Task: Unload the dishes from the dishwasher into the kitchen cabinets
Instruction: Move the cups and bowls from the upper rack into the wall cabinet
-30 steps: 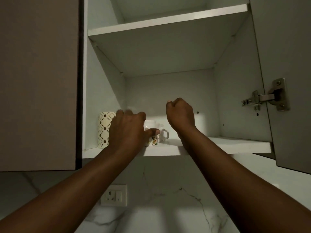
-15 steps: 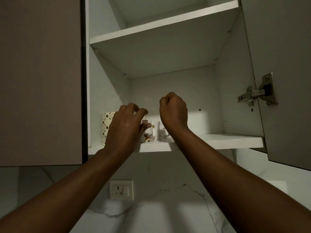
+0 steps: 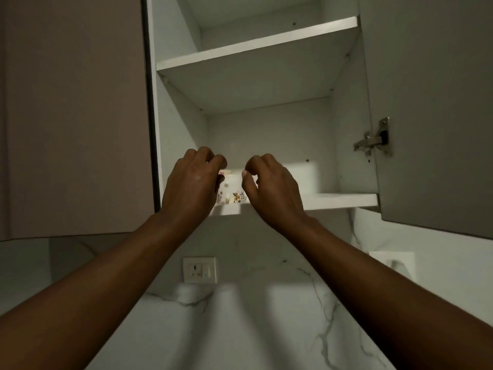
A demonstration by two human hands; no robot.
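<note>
Step in hand: setting mugs on the lower cabinet shelf [image 3: 333, 201], which looks like the put-away end of one unloading trip.
Floral mug [image 3: 232, 188]: upright near the shelf's front edge, directly between the two hands; placed low and forward, probably because that is the easiest reach overhead.
Left hand [image 3: 192, 182]: raised just left of the mug, fingers curled with the tips at its rim; it hides that side of the mug, so whether it grasps the mug or has let go, I cannot tell.
Right hand [image 3: 269, 186]: just right of the mug, fingers loosely curled, thumb tip close to the rim; it seems to hold nothing, though contact with the mug is unclear.
Upper shelf [image 3: 256, 49]: above both hands, harder to reach.
Cabinet door [image 3: 432, 102]: swung open to the right of the right hand, clear of the arms.
Wall socket [image 3: 199, 269]: below the hands, between the forearms.
</note>
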